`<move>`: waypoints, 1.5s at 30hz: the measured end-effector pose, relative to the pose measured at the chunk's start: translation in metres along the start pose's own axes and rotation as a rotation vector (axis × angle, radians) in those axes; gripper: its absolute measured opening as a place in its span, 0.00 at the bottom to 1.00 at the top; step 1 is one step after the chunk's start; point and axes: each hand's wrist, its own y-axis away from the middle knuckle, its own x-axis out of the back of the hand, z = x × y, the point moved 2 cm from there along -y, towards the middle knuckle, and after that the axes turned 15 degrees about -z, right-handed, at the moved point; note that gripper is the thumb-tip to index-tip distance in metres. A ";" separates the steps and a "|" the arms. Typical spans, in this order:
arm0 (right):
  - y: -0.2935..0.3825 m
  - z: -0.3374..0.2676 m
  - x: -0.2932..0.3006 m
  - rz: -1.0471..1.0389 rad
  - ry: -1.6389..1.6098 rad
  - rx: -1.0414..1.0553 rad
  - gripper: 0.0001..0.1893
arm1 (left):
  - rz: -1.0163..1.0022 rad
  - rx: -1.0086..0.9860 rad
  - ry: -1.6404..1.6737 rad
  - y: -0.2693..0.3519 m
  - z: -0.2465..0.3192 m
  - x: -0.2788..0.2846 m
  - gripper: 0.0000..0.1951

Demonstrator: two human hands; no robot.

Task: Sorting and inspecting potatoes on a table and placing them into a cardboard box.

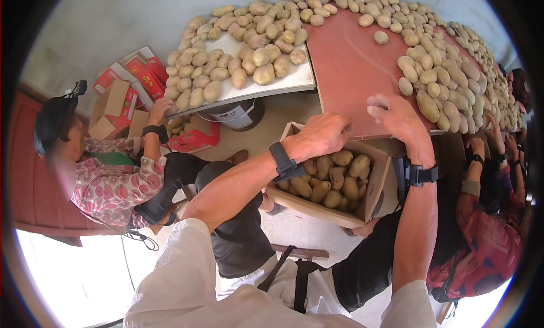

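My left hand hangs above the far rim of a cardboard box, near the edge of a red tabletop. Its fingers curl downward, and their undersides are hidden, so I cannot see whether they hold anything. Over the same tabletop, to the right, is my right hand, its fingers loosely bent and slightly apart with no object visible in them. Potatoes lie inside the box between my legs. A large heap of potatoes covers the table's right side, close to my right hand. One lone potato lies farther back.
A white board at left carries more potatoes, with a dark bucket below. Red cardboard boxes lean by the wall. A person in a cap sits left; other people's arms reach in at right.
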 end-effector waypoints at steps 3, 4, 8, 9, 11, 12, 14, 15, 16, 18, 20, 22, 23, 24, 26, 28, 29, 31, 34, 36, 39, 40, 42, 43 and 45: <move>-0.003 0.001 -0.001 -0.013 -0.028 -0.004 0.21 | 0.058 0.079 0.051 0.004 -0.011 0.014 0.15; -0.002 0.001 -0.001 -0.010 -0.038 0.009 0.21 | 0.062 0.077 0.050 0.004 -0.015 0.021 0.15; -0.001 -0.004 -0.006 -0.035 -0.041 0.018 0.21 | 0.483 0.345 -0.062 0.008 -0.066 0.065 0.19; -0.001 -0.003 -0.006 -0.033 -0.040 0.015 0.21 | 0.578 0.402 -0.141 0.008 -0.080 0.075 0.21; -0.003 -0.007 -0.009 -0.059 0.005 0.011 0.20 | 0.596 0.505 -0.137 0.010 -0.106 0.103 0.24; -0.004 -0.005 -0.010 -0.053 0.008 0.006 0.20 | 0.644 0.587 -0.149 0.010 -0.121 0.110 0.26; -0.009 -0.004 -0.014 -0.039 -0.026 0.046 0.20 | 0.693 0.669 -0.165 0.012 -0.141 0.121 0.29; -0.008 -0.006 -0.015 -0.033 -0.023 0.041 0.20 | 0.682 0.683 -0.171 0.010 -0.148 0.124 0.27; -0.008 -0.009 -0.015 -0.024 0.003 0.058 0.20 | 0.671 0.697 -0.176 0.007 -0.154 0.126 0.26; -0.008 -0.012 -0.017 -0.012 0.032 0.072 0.19 | 0.664 0.686 -0.181 0.000 -0.167 0.128 0.27; -0.010 -0.012 -0.020 -0.020 0.049 0.082 0.18 | 0.659 0.679 -0.189 -0.005 -0.180 0.126 0.28; -0.012 -0.012 -0.022 -0.018 0.068 0.070 0.18 | 0.662 0.628 -0.211 -0.010 -0.185 0.121 0.29; -0.012 -0.011 -0.022 -0.019 0.083 0.064 0.18 | 0.663 0.625 -0.209 -0.013 -0.188 0.121 0.29; -0.011 -0.012 -0.021 -0.018 0.084 0.062 0.18 | 0.684 0.614 -0.193 -0.014 -0.191 0.122 0.28; -0.009 -0.012 -0.020 -0.029 0.049 0.060 0.17 | 0.703 0.603 -0.180 -0.014 -0.195 0.125 0.28; -0.008 -0.009 -0.018 -0.036 0.069 0.070 0.17 | 0.770 0.520 -0.108 -0.012 -0.189 0.128 0.27; -0.009 -0.008 -0.017 -0.044 0.094 0.089 0.17 | 0.760 0.520 -0.109 -0.010 -0.187 0.136 0.27; -0.010 -0.015 -0.013 -0.034 0.048 0.068 0.17 | 0.602 0.424 0.164 -0.001 -0.180 0.145 0.26; -0.003 -0.012 -0.006 -0.009 0.012 0.024 0.18 | 0.263 0.327 0.338 0.000 -0.135 0.141 0.26; -0.004 -0.010 -0.005 -0.006 0.007 0.031 0.18 | -0.014 0.345 0.313 0.008 -0.113 0.132 0.26; -0.005 -0.007 -0.005 -0.003 0.056 0.063 0.19 | -0.243 0.278 0.331 0.009 -0.110 0.105 0.25; -0.004 -0.007 -0.006 -0.004 0.040 0.050 0.19 | -0.244 0.280 0.332 0.009 -0.101 0.099 0.25; -0.004 -0.007 -0.007 -0.007 0.024 0.049 0.19 | -0.279 0.300 0.278 0.014 -0.088 0.096 0.25; -0.005 -0.008 -0.008 0.006 0.007 0.061 0.19 | -0.271 0.307 0.274 0.015 -0.098 0.100 0.25; -0.006 -0.011 -0.008 0.018 -0.010 0.071 0.19 | -0.046 0.451 0.221 0.016 -0.121 0.113 0.25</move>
